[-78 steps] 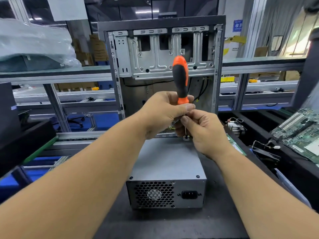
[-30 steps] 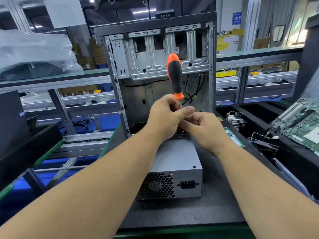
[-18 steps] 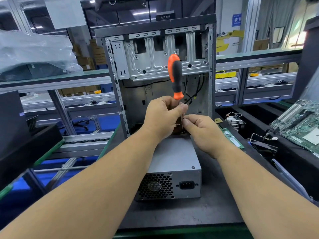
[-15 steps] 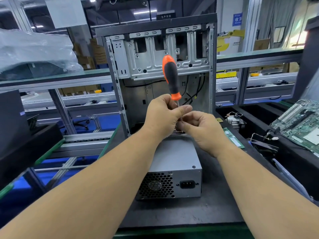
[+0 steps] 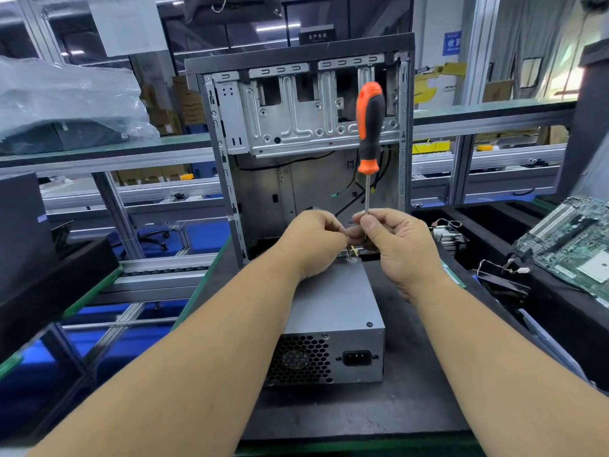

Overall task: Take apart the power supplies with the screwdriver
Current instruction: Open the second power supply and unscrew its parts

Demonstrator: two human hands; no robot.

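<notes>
An open metal case (image 5: 306, 127) stands upright at the back of the dark desk (image 5: 412, 374). In front of it lies the grey supply (image 5: 333, 308), fan grille and socket facing the camera. On the right a black tray (image 5: 494, 225) holds a green board (image 5: 573, 245), loose wires and a small cooler (image 5: 449, 237).

The right grip (image 5: 398, 245) is curled round the bare shaft of the screwdriver (image 5: 369, 127), thumb pressed to it; the tool stands upright, orange-and-black handle on top, its tip hidden behind the fingers above the supply's far edge. The left grip (image 5: 313, 242) is curled too, fingertips meeting the right hand's; whether it pinches anything cannot be told.
</notes>
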